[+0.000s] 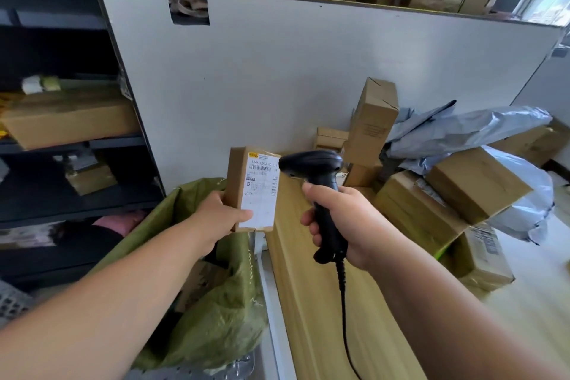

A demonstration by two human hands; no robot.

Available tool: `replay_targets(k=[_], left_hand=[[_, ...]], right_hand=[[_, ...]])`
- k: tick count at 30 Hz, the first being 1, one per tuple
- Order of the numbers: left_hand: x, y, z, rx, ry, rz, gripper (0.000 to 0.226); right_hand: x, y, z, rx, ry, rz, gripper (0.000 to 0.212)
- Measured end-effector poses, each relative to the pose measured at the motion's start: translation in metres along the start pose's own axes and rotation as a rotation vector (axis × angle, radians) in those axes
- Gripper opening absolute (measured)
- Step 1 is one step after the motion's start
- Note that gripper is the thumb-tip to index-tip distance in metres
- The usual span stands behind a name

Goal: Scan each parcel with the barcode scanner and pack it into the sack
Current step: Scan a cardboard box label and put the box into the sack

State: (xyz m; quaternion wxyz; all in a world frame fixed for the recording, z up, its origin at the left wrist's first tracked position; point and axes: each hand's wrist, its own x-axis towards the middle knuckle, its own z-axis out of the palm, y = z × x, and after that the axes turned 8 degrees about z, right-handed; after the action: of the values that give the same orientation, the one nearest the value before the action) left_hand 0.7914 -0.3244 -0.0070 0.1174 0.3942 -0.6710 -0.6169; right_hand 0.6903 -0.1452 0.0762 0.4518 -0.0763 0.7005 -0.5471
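Parcel (251, 188): small brown carton, upright, white barcode label facing scanner (311, 163).

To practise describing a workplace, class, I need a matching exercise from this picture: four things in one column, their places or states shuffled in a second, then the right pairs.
Column A
1 barcode scanner
2 labelled parcel
3 green sack
4 grey mailer bag

Column B
a open, low at the left
b on the box pile
c gripped by the right hand
d held upright by the left hand

Pairs: 1-c, 2-d, 3-a, 4-b
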Motion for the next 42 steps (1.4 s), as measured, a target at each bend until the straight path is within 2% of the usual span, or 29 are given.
replay_targets(k=[16, 22, 25, 33, 38, 42], left_hand=[[0.006, -0.021, -0.022, 0.015, 0.043, -0.06, 0.052], [0.014, -0.037, -0.052, 0.182, 0.196, -0.077, 0.056], [0.014, -0.053, -0.065, 0.29, 0.267, -0.141, 0.052], [0.032, -0.131, -0.075, 0.446, 0.182, -0.354, 0.05], [0.053, -0.164, -0.066, 0.4, 0.133, -0.389, 0.05], [0.069, -0.16, -0.052, 0.49, 0.157, -0.371, 0.068]], right_hand=[[0.005, -0.001, 0.027, -0.008, -0.018, 0.029, 0.026], [0.019, 0.006, 0.03, -0.013, -0.027, 0.049, 0.027], [0.03, 0.014, 0.037, -0.029, -0.051, 0.09, 0.026], [0.073, 0.046, 0.056, -0.082, -0.047, 0.185, 0.022], [0.095, 0.06, 0.057, -0.118, -0.023, 0.241, 0.023], [0.107, 0.065, 0.05, -0.117, 0.006, 0.278, 0.022]])
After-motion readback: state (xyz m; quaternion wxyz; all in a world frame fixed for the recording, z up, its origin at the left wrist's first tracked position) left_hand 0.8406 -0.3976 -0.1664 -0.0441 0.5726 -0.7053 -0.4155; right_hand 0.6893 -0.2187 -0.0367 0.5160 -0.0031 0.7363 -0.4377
